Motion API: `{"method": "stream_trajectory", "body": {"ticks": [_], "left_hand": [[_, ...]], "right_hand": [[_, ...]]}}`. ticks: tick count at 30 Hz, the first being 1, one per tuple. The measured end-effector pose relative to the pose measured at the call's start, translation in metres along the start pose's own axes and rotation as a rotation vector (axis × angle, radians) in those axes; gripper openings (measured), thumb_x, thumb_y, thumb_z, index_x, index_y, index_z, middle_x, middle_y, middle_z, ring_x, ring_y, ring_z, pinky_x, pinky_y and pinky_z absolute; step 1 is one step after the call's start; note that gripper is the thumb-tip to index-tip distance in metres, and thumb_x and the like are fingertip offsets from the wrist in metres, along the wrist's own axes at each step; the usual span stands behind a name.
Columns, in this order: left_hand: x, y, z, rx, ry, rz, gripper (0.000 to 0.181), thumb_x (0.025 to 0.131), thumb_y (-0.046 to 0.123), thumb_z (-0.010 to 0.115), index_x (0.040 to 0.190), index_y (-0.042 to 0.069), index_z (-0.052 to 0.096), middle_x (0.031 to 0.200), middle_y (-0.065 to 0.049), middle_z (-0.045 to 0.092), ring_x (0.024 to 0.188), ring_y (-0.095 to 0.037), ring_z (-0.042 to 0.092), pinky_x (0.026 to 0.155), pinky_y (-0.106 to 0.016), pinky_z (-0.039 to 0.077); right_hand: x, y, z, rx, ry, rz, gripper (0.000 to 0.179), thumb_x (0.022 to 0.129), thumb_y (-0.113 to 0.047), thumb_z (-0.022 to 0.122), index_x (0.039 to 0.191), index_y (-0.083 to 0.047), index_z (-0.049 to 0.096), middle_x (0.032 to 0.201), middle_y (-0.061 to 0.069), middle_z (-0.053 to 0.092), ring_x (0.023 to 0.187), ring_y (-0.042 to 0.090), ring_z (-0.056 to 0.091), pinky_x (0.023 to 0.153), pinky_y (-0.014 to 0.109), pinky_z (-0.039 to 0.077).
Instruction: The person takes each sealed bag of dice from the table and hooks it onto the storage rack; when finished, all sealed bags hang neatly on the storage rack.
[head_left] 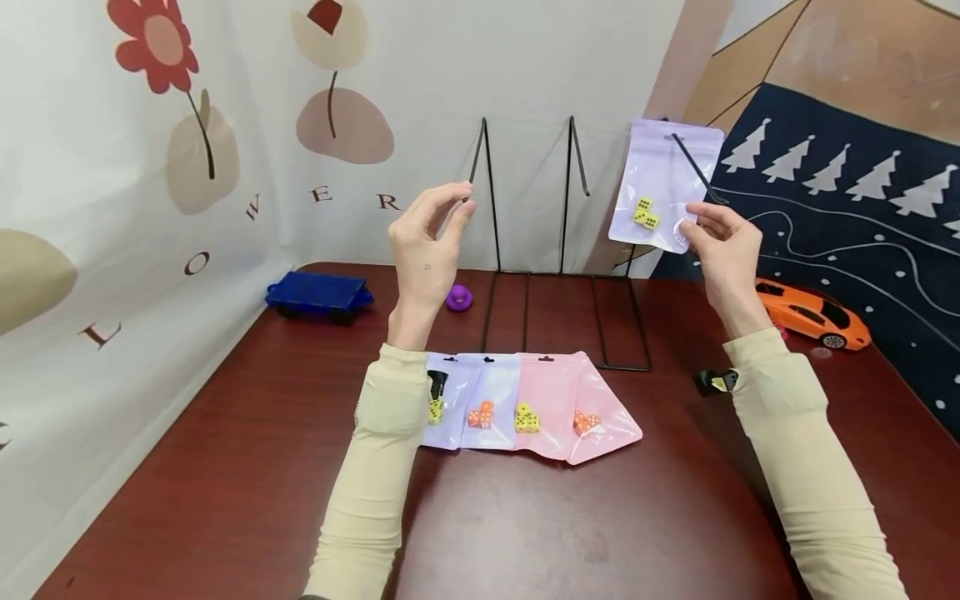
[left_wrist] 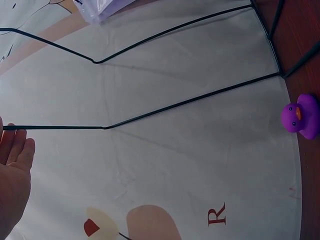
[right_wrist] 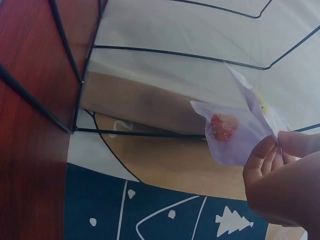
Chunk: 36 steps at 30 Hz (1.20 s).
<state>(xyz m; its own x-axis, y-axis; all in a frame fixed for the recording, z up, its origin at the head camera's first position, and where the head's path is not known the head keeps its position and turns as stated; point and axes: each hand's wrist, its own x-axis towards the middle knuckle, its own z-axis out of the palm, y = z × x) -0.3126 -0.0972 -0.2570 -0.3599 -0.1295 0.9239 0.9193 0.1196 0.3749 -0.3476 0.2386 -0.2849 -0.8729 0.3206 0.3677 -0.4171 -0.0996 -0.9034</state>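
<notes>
A black wire rack [head_left: 491,196] with three upright hooks stands at the back of the table. At the tip of its left hook, my left hand [head_left: 427,250] pinches the wire between thumb and fingers. A light purple zip bag [head_left: 652,162] with yellow dice hangs on the right hook. My right hand [head_left: 723,250] pinches this bag's lower right edge. Behind it, the right wrist view shows another purple bag [right_wrist: 235,155] with red-orange dice. The middle hook [left_wrist: 175,29] carries nothing.
Two purple bags [head_left: 498,383] and two pink bags [head_left: 551,387] with dice lie overlapping before the rack, partly behind my left sleeve. Around them are a blue toy cart [head_left: 318,293], purple duck [head_left: 459,297], orange toy car [head_left: 813,315] and small black-and-yellow object [head_left: 712,382].
</notes>
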Motion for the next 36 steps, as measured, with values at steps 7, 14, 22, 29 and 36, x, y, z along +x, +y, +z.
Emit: {"method": "stream_trajectory", "body": {"ticks": [7,14,22,29,36], "left_hand": [[-0.001,-0.005,-0.003,-0.006,-0.017,0.037,0.014,0.086,-0.005,0.066,0.098,-0.011,0.066,0.100,-0.023,0.066,0.102,-0.026,0.062,0.093,-0.039,0.051],[-0.001,-0.005,-0.005,-0.004,-0.019,0.037,0.014,0.086,-0.006,0.065,0.098,-0.012,0.066,0.100,-0.024,0.065,0.103,-0.026,0.062,0.093,-0.039,0.051],[0.000,-0.006,-0.003,-0.001,-0.018,0.047,0.013,0.086,-0.006,0.066,0.098,-0.011,0.066,0.099,-0.022,0.066,0.100,-0.027,0.063,0.093,-0.038,0.051],[0.000,-0.006,-0.002,-0.001,-0.011,0.034,0.014,0.085,-0.004,0.067,0.097,-0.011,0.067,0.099,-0.021,0.067,0.099,-0.025,0.063,0.093,-0.038,0.051],[0.000,-0.006,-0.006,0.001,-0.016,0.040,0.014,0.086,-0.005,0.066,0.097,-0.012,0.066,0.099,-0.022,0.067,0.099,-0.025,0.063,0.094,-0.038,0.051]], "right_hand": [[0.002,0.004,0.003,0.003,-0.004,-0.014,0.023,0.082,0.010,0.066,0.098,-0.005,0.073,0.086,0.003,0.063,0.079,0.012,0.054,0.062,0.012,0.052],[0.001,0.009,0.004,0.030,-0.034,-0.054,0.023,0.084,0.012,0.063,0.100,-0.002,0.071,0.086,0.005,0.062,0.072,0.010,0.055,0.061,0.013,0.052],[-0.003,0.010,0.001,-0.098,-0.008,-0.112,0.025,0.087,0.008,0.061,0.107,-0.006,0.070,0.105,0.004,0.061,0.083,0.011,0.056,0.073,0.015,0.049],[-0.006,0.011,-0.001,-0.108,0.039,-0.129,0.026,0.087,0.008,0.061,0.107,-0.006,0.068,0.111,0.004,0.059,0.094,0.013,0.056,0.079,0.016,0.047],[-0.011,0.009,0.005,-0.147,0.033,-0.169,0.024,0.086,0.008,0.061,0.107,-0.003,0.067,0.108,0.005,0.059,0.093,0.014,0.057,0.079,0.016,0.049]]}}
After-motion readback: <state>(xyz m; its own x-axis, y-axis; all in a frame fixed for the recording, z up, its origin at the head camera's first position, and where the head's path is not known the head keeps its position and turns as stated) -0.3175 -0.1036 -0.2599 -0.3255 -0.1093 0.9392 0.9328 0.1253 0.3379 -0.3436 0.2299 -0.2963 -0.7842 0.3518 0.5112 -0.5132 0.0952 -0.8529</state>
